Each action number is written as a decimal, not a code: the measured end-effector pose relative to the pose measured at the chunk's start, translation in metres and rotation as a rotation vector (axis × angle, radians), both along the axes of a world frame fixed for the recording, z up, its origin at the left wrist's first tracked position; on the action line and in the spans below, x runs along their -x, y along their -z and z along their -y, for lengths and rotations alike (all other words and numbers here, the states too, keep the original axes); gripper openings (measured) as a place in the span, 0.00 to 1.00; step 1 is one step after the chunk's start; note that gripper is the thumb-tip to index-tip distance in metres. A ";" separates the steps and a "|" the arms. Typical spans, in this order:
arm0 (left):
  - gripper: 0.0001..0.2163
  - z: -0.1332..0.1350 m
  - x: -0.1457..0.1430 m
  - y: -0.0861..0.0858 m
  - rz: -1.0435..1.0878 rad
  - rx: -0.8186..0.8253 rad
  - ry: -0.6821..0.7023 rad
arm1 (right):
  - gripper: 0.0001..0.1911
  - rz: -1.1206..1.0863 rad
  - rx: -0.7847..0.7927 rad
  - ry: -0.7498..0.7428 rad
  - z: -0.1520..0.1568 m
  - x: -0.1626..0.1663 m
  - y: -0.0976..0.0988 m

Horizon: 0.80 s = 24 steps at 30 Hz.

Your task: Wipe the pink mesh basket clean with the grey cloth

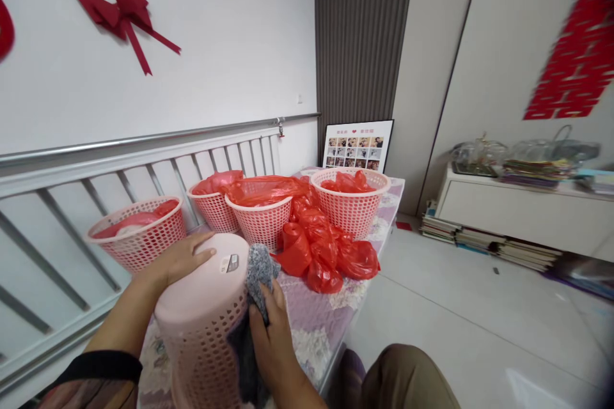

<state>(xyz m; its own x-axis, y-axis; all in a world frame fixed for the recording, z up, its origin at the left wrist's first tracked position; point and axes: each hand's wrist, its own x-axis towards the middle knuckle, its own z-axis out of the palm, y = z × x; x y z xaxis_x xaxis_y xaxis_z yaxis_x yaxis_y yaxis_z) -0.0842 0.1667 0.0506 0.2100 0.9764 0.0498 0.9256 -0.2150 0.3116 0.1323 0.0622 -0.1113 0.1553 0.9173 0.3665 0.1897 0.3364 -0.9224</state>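
Note:
A pink plastic basket (201,294) with a perforated wall stands upside down in front of me, a small label on its base. My left hand (187,259) rests on the far left edge of that base, its fingers stretched out. With my right hand (271,332) I grip a grey cloth (261,268) and press it against the basket's right side. Part of the cloth hangs down below my fingers along the wall.
Several more pink baskets (263,220) stand upright with red plastic bags in them. Loose red bags (321,255) lie on the purple floral cover (307,313). A white railing (144,188) runs along the left, and a photo board (357,144) leans at the back.

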 end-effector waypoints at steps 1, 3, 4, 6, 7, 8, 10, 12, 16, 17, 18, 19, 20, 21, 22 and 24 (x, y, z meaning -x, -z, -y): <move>0.36 0.000 0.000 0.000 0.005 0.005 0.003 | 0.24 -0.007 -0.015 0.007 -0.007 -0.003 -0.002; 0.36 0.000 0.001 0.001 0.012 0.013 0.008 | 0.23 -0.021 -0.019 0.035 -0.024 -0.010 0.010; 0.36 -0.001 0.001 0.002 0.016 0.015 0.009 | 0.22 -0.022 -0.002 0.052 -0.031 -0.015 0.022; 0.37 -0.001 0.002 0.003 0.030 0.014 0.010 | 0.22 -0.010 0.062 0.080 -0.040 -0.024 0.052; 0.37 -0.002 0.002 0.004 0.036 0.013 0.009 | 0.21 -0.003 0.091 0.091 -0.041 -0.029 0.067; 0.36 -0.002 0.002 0.004 0.036 0.007 0.010 | 0.21 0.004 0.114 0.102 -0.041 -0.032 0.080; 0.36 -0.002 0.000 0.004 -0.005 -0.019 0.017 | 0.22 0.011 0.131 0.123 -0.036 -0.037 0.100; 0.35 0.000 -0.004 0.002 -0.101 -0.057 0.037 | 0.22 0.016 0.127 0.158 -0.031 -0.037 0.111; 0.33 0.010 -0.014 -0.004 -0.277 -0.156 -0.016 | 0.23 0.030 0.087 0.201 -0.028 -0.032 0.118; 0.34 0.013 -0.016 -0.005 -0.306 -0.198 -0.085 | 0.23 0.033 0.082 0.201 -0.029 -0.032 0.119; 0.34 0.017 -0.018 -0.004 -0.327 -0.238 -0.157 | 0.24 0.033 0.080 0.202 -0.030 -0.032 0.119; 0.35 0.019 -0.019 -0.002 -0.330 -0.266 -0.215 | 0.24 0.031 0.081 0.207 -0.031 -0.032 0.119; 0.36 0.021 -0.020 0.001 -0.317 -0.278 -0.246 | 0.24 0.029 0.081 0.210 -0.031 -0.033 0.120; 0.36 0.023 -0.020 0.005 -0.291 -0.267 -0.248 | 0.24 0.026 0.081 0.213 -0.032 -0.034 0.120; 0.36 0.023 -0.019 0.009 -0.259 -0.238 -0.229 | 0.24 0.024 0.082 0.215 -0.032 -0.035 0.121; 0.35 0.021 -0.017 0.016 -0.219 -0.180 -0.188 | 0.24 0.020 0.086 0.211 -0.030 -0.036 0.124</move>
